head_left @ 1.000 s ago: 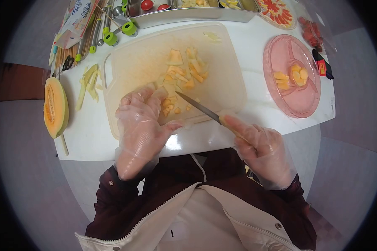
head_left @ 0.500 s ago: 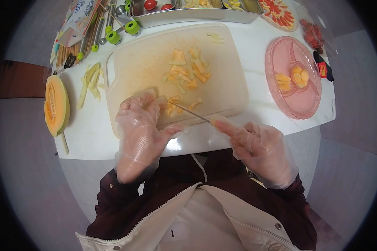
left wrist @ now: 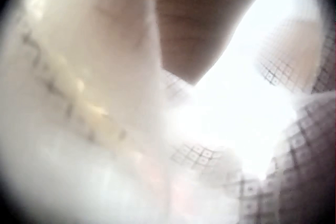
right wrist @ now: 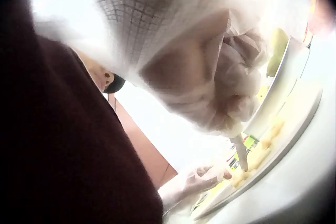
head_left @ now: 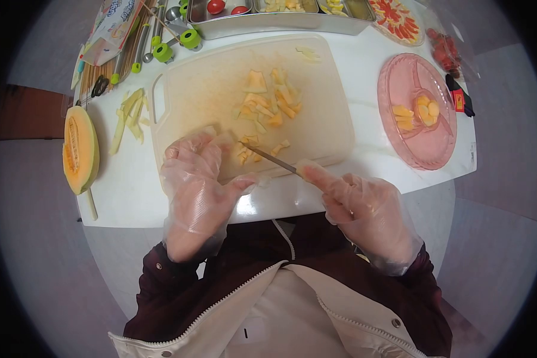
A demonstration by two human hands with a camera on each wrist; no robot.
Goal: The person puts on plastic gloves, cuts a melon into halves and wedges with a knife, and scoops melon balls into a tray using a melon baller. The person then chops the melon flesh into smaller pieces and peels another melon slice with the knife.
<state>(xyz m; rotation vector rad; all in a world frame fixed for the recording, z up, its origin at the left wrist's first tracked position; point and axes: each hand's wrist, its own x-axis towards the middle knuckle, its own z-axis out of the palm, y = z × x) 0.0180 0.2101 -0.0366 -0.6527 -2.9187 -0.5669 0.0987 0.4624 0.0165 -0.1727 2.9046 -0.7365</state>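
My right hand [head_left: 367,209], in a clear plastic glove, grips a small knife [head_left: 273,158] with the index finger stretched along it. The knife's tip is among small diced melon pieces [head_left: 244,156] near the front of the cutting board [head_left: 191,89]. Left of those pieces, my gloved left hand [head_left: 197,185] rests at the board's front left, its thumb spread away from the bent fingers. Melon strips and chunks [head_left: 258,101] lie further back on the board. In the right wrist view the knife blade [right wrist: 240,153] points down to the board; the left wrist view is mostly blurred glove.
A cut melon half [head_left: 80,149] and pale green rind strips [head_left: 127,119] lie at the left. On the right stands a pink divided plate [head_left: 420,146] with some melon pieces. Metal trays [head_left: 280,24], green-ended tools [head_left: 162,52] and a tomato-topped dish [head_left: 398,24] line the back.
The knife has moved left and slightly down toward the left fingers. A melon piece at the left fingertips now lies as smaller pieces, some shifted right. The left hand has stayed about in place.
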